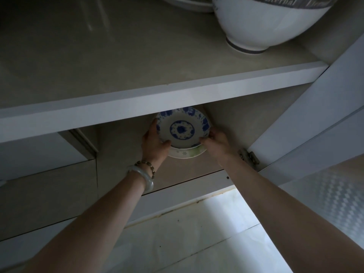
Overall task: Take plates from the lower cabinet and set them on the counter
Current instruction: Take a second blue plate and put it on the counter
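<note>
A white plate with blue flower patterns [182, 130] lies on top of a white plate with a green-patterned rim [187, 153], both on the floor of the lower cabinet compartment. My left hand [154, 141] grips the left edge of the blue plate, thumb on its front rim. Opposite it, my right hand [215, 141] pinches the plate's right edge. The far part of the blue plate is hidden behind the shelf above.
A white shelf board [157, 103] crosses just above the plates. On it stand a large white bowl with a grey band [262, 24] and another dish [189, 4]. The open cabinet door [307, 123] hangs at the right, hinge [248, 155] beside my right wrist. Tiled floor [197, 233] lies below.
</note>
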Demonstrator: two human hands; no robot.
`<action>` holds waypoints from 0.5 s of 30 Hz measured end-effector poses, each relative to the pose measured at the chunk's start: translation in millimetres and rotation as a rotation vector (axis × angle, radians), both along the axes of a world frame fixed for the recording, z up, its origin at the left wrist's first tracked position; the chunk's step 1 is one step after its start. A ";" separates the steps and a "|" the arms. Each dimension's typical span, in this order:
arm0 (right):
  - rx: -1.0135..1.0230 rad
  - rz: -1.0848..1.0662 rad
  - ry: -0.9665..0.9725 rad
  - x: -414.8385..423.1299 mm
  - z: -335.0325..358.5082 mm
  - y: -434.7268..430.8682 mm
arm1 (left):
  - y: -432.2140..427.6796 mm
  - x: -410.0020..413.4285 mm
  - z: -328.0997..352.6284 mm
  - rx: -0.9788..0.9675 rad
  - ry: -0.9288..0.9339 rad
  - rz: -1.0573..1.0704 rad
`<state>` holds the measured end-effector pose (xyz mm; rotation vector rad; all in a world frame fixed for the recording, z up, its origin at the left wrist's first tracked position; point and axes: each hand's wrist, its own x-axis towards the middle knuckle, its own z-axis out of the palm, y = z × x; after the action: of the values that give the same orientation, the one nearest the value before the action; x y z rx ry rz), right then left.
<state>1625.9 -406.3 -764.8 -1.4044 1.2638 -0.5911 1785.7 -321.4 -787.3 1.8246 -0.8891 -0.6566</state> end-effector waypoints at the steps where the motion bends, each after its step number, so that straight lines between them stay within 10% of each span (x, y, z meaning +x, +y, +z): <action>1: -0.002 -0.003 -0.009 -1.4 -0.1 1.4 | 4.3 -1.3 1.9 -0.048 0.009 -0.003; 12: 0.204 -0.127 -0.249 -17.8 23.5 47.1 | 51.7 -9.8 24.8 0.015 -0.025 0.016; 15: 0.288 -0.160 -0.311 -30.3 37.2 66.2 | 76.5 -18.8 37.3 -0.103 0.329 -0.034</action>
<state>1595.6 -340.1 -727.6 -0.9393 1.1624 -0.6777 1766.9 -244.9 -750.0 1.5557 -0.7206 -0.8868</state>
